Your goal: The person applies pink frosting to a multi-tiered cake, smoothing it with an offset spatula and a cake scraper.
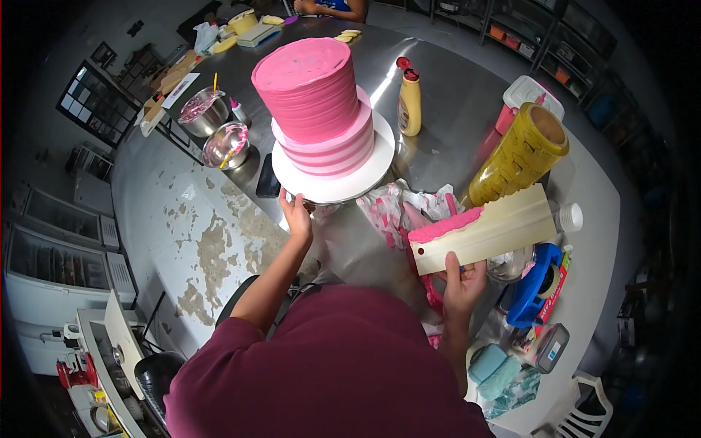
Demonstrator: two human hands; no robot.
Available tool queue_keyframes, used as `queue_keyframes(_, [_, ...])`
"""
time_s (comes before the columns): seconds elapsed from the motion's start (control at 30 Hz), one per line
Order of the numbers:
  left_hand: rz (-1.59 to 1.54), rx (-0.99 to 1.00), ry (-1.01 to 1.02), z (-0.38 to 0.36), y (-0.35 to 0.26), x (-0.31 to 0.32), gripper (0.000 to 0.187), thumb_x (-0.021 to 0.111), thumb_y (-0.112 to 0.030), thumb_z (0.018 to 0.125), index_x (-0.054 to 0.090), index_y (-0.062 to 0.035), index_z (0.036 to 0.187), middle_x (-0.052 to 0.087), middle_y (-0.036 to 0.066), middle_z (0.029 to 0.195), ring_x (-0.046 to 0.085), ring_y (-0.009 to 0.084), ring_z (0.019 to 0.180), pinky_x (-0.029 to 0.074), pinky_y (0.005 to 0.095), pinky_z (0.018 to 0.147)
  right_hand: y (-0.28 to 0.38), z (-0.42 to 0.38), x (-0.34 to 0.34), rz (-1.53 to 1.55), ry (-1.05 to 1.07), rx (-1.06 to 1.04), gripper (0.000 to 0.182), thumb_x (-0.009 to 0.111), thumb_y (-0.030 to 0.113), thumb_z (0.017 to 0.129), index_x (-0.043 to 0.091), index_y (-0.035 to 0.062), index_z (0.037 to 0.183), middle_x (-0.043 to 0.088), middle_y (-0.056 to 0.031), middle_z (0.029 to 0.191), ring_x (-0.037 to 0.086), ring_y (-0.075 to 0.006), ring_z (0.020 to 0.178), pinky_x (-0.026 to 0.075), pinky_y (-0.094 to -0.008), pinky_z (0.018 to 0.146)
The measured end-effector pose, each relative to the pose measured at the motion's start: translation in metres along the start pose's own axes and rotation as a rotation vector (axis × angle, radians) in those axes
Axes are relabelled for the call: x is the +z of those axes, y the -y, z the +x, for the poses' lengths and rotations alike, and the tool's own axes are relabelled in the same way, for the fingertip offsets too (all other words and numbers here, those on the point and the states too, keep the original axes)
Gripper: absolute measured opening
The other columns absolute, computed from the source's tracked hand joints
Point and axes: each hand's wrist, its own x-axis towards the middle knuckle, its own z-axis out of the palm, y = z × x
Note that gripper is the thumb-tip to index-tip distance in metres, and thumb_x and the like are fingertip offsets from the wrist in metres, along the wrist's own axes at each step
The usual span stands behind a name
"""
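The right hand (461, 281) pinches a comb scraper (504, 232) by its lower long edge, thumb on the face; the left hand (296, 215) touches the white cake board (382, 157) at its seven o'clock rim, though whether it grips, I cannot tell. The scraper looks light and thin, its icing (445, 225) soft and slippery, so the bare lower edge suits holding. At eleven o'clock from the right hand stands the two-tier pink cake (307, 102), probably heavy and easily dented, best moved by its board. Around it, the phone (268, 177) sits close at nine o'clock, the bottle (410, 106) at three, smeared paper (387, 212) between four and five; the metal desk (453, 87) offers more room toward one
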Motion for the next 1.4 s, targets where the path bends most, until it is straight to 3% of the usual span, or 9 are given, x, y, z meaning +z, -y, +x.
queue_keyframes(0.13, [0.008, 0.077, -0.042, 0.004, 0.000, 0.004, 0.047, 0.042, -0.014, 0.088, 0.020, -0.0028, 0.128, 0.052, 0.007, 0.078, 0.046, 0.0107, 0.058, 0.039, 0.0246, 0.051, -0.004, -0.001, -0.001, -0.004, -0.023, -0.004, 0.029, 0.053, -0.002, 0.080, 0.042, -0.0076, 0.107, 0.057, -0.0162, 0.094, 0.058, -0.0162, 0.081, 0.050, -0.0252, 0.066])
queue_keyframes(0.43, [0.062, 0.112, -0.132, -0.002, 0.006, -0.008, 0.052, 0.043, -0.015, 0.085, 0.019, -0.0005, 0.129, 0.047, 0.011, 0.101, 0.047, 0.0130, 0.073, 0.041, 0.0255, 0.060, -0.021, -0.007, 0.008, 0.393, -0.090, 0.258, 0.021, 0.058, -0.003, 0.076, 0.052, -0.0015, 0.096, 0.059, -0.0099, 0.090, 0.059, -0.0151, 0.077, 0.050, -0.0245, 0.063])
queue_keyframes(0.5, [0.161, -0.093, -0.065, -0.055, -0.008, -0.003, 0.053, 0.048, -0.006, 0.076, 0.026, -0.0028, 0.124, 0.044, 0.010, 0.099, 0.047, 0.0151, 0.076, 0.040, 0.0269, 0.066, -0.028, -0.009, 0.011, 0.488, -0.059, 0.365, 0.020, 0.059, -0.002, 0.076, 0.053, 0.0012, 0.095, 0.059, -0.0076, 0.089, 0.059, -0.0146, 0.077, 0.050, -0.0253, 0.063])
queue_keyframes(0.57, [0.076, -0.129, 0.318, -0.099, 0.007, -0.007, 0.042, 0.049, 0.004, 0.068, 0.038, -0.0039, 0.109, 0.044, 0.007, 0.093, 0.047, 0.0152, 0.077, 0.043, 0.0259, 0.063, -0.035, -0.015, 0.017, 0.509, -0.011, 0.447, 0.020, 0.059, -0.001, 0.076, 0.054, 0.0042, 0.094, 0.058, -0.0056, 0.088, 0.058, -0.0141, 0.078, 0.050, -0.0263, 0.063])
queue_keyframes(0.67, [0.258, -0.437, 1.183, -0.133, -0.028, 0.006, 0.060, 0.067, -0.006, 0.068, 0.037, -0.0022, 0.119, 0.047, 0.010, 0.112, 0.047, 0.0179, 0.102, 0.040, 0.0312, 0.087, -0.036, -0.022, 0.034, 0.556, 0.005, 0.547, 0.021, 0.059, -0.002, 0.076, 0.054, 0.0066, 0.094, 0.058, -0.0055, 0.089, 0.058, -0.0147, 0.079, 0.051, -0.0276, 0.062])
queue_keyframes(0.73, [0.159, -0.235, 1.232, -0.147, -0.034, 0.014, 0.050, 0.066, -0.013, 0.073, 0.042, -0.0012, 0.115, 0.049, 0.010, 0.113, 0.048, 0.0169, 0.101, 0.037, 0.0320, 0.089, -0.040, -0.026, 0.039, 0.546, 0.033, 0.596, 0.019, 0.059, 0.000, 0.077, 0.054, 0.0063, 0.094, 0.058, -0.0062, 0.090, 0.059, -0.0156, 0.078, 0.052, -0.0277, 0.063])
queue_keyframes(0.93, [-0.299, -0.505, 0.905, -0.165, -0.043, 0.026, 0.029, 0.049, -0.018, 0.087, 0.045, -0.0048, 0.113, 0.050, 0.007, 0.112, 0.048, 0.0157, 0.102, 0.040, 0.0313, 0.087, -0.054, -0.038, 0.057, 0.548, 0.043, 0.573, 0.023, 0.061, 0.005, 0.078, 0.054, 0.0051, 0.100, 0.057, -0.0074, 0.095, 0.056, -0.0135, 0.085, 0.047, -0.0260, 0.075])
queue_keyframes(1.1, [-0.363, -0.597, 0.790, -0.162, -0.037, 0.010, 0.036, 0.046, -0.033, 0.087, 0.044, -0.0078, 0.113, 0.050, 0.005, 0.113, 0.046, 0.0160, 0.107, 0.036, 0.0338, 0.091, -0.073, -0.052, 0.041, 0.295, 0.347, 0.560, 0.029, 0.059, 0.010, 0.080, 0.051, 0.0052, 0.107, 0.055, -0.0014, 0.099, 0.052, -0.0104, 0.091, 0.043, -0.0252, 0.076])
queue_keyframes(1.4, [-0.410, -0.456, 0.549, -0.137, -0.052, -0.010, 0.035, 0.042, -0.035, 0.088, 0.042, -0.0119, 0.115, 0.050, 0.004, 0.114, 0.046, 0.0167, 0.108, 0.036, 0.0316, 0.095, -0.085, 0.009, -0.055, -1.060, -0.007, -0.335, 0.027, 0.052, 0.005, 0.075, 0.054, 0.0002, 0.102, 0.057, -0.0171, 0.090, 0.056, -0.0312, 0.084, 0.046, -0.0367, 0.073])
